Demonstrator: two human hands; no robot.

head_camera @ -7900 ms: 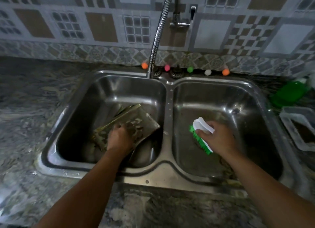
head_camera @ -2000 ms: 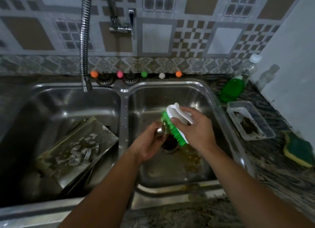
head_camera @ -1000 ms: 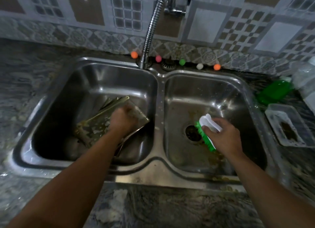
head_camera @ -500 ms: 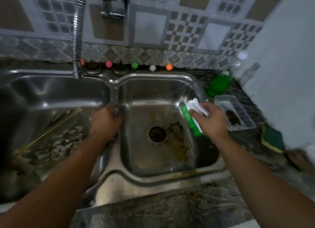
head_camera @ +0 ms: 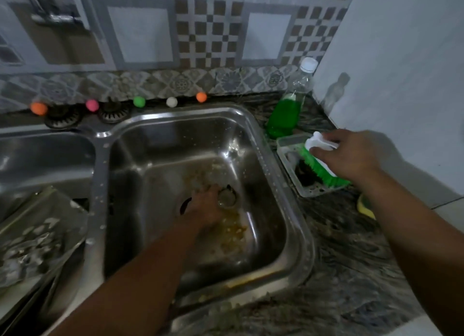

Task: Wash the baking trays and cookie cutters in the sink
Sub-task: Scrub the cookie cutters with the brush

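- Patterned grey-and-brown wall tiles back a dark marbled stone surface that carries a double-bowl stainless steel sink.
- Right bowl: stained with yellowish residue around the drain; no tray lies in it.
- Left bowl: a soiled rectangular metal baking tray leans tilted at the frame's left edge, its long axis running from lower left to upper right. Pale scraps lie on it; whether these are cookie cutters cannot be told.
- Clear plastic bottle of green liquid stands near the bowl's far right corner, with a clear rectangular plastic container just in front of it.
- Right hand grips a white-handled scrub brush with green bristles, held over the container, bristles toward it.
- Left hand reaches down to the drain of the right bowl, fingers at a small round metal piece; motion blur hides whether they pinch it.
- Key relation: the tray lies well to the left of both hands, and the left hand is nearer. Judgement: the brush must cross the divider to reach it.
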